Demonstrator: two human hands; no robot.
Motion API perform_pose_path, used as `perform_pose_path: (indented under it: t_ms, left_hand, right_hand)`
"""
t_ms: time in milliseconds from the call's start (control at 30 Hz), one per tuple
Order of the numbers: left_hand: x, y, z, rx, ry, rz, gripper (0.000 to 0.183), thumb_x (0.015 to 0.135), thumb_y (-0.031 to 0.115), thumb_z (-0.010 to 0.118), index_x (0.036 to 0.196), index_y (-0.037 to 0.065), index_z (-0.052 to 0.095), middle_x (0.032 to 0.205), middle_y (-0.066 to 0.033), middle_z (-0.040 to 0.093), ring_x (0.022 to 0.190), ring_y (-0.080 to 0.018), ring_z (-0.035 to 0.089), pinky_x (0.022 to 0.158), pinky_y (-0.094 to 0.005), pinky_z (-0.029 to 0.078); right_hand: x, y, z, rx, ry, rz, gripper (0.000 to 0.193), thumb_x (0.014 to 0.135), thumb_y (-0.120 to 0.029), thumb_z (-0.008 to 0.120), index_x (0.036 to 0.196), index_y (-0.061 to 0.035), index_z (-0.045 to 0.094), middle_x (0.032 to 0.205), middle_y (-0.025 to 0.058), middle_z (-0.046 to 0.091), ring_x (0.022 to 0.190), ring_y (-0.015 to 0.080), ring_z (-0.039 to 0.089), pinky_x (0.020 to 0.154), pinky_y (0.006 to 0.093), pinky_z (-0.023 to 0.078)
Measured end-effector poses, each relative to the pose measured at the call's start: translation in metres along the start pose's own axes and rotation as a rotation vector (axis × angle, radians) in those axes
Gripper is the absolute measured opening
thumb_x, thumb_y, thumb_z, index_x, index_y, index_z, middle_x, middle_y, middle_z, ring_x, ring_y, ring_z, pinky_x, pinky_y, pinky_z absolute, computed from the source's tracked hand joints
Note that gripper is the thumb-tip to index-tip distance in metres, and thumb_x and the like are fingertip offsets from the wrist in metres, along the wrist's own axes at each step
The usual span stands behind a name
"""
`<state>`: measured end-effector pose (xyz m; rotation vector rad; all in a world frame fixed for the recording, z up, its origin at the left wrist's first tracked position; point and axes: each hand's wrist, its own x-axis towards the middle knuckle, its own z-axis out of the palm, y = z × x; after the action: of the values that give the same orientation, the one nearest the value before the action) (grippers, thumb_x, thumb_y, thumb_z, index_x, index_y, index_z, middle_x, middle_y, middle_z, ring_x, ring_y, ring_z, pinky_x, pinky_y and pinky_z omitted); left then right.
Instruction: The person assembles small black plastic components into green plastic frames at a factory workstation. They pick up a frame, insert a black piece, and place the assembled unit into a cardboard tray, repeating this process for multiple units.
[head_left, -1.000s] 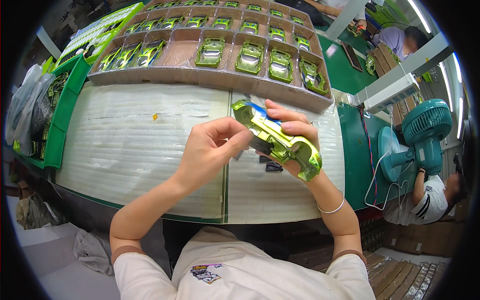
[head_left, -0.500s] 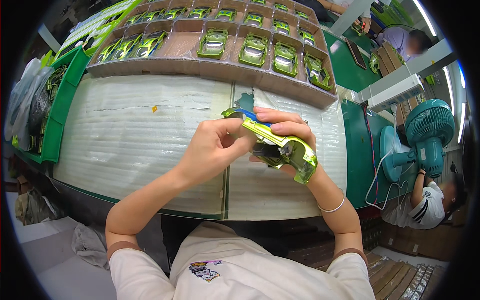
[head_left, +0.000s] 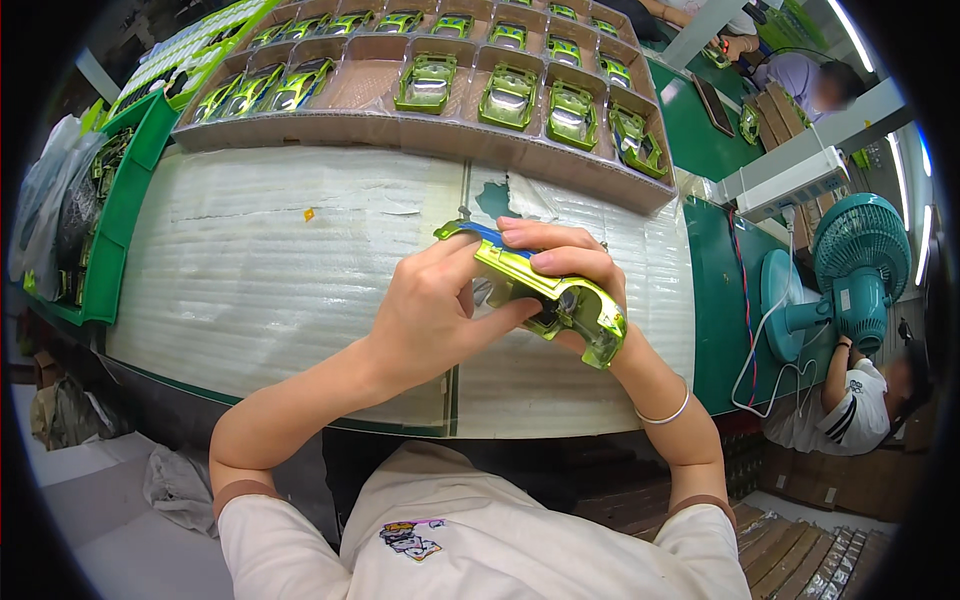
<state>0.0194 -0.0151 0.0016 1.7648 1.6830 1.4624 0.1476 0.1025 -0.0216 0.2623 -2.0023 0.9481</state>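
A shiny yellow-green toy car body shell (head_left: pixel 512 264) with a blue stripe is held tilted above the padded worktop. Its hollow underside, with dark and clear parts inside, faces partly toward me. My right hand (head_left: pixel 580 262) grips the shell, fingers over the top and the thumb hidden beneath. My left hand (head_left: pixel 435 300) is closed at the shell's near side, its thumb reaching into the underside and its fingers partly hidden behind the edge. Whether a small part is pinched there cannot be made out.
A divided carton (head_left: pixel 420 135) of similar car shells spans the far side. To the left stands a green crate (head_left: pixel 125 225) with parts and plastic bags. A teal fan (head_left: pixel 860 260), power strip (head_left: pixel 790 190) and cables are at right. Co-workers sit beyond.
My left thumb has moved right, deeper into the shell's underside, and the left fingers have shifted up behind its edge. The shell has moved slightly left.
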Motion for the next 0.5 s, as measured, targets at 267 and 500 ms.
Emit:
perform_pose_path:
  t_ms: [267, 500]
  left_hand:
    - [-0.0034, -0.0033, 0.0011, -0.155, -0.047, -0.072, 0.020, 0.067, 0.009, 0.073, 0.083, 0.002, 0.061, 0.066, -0.0047, 0.055, 0.042, -0.0103, 0.048, 0.042, -0.0256, 0.037]
    - [-0.0045, -0.0007, -0.0011, -0.182, -0.088, -0.109, 0.018, 0.069, 0.007, 0.071, 0.086, 0.006, 0.065, 0.068, -0.0051, 0.058, 0.047, -0.0109, 0.051, 0.043, -0.0252, 0.038]
  right_hand:
    - [-0.0016, 0.0006, 0.0008, 0.019, 0.058, 0.030, 0.047, 0.066, -0.009, 0.076, 0.106, -0.0062, 0.050, 0.109, 0.0165, 0.059, 0.104, 0.0307, 0.057, 0.086, 0.0380, 0.047]
    - [-0.0040, 0.0023, 0.0015, 0.028, 0.085, 0.042, 0.050, 0.065, -0.011, 0.077, 0.106, -0.0067, 0.051, 0.110, 0.0163, 0.058, 0.104, 0.0295, 0.057, 0.086, 0.0373, 0.047]
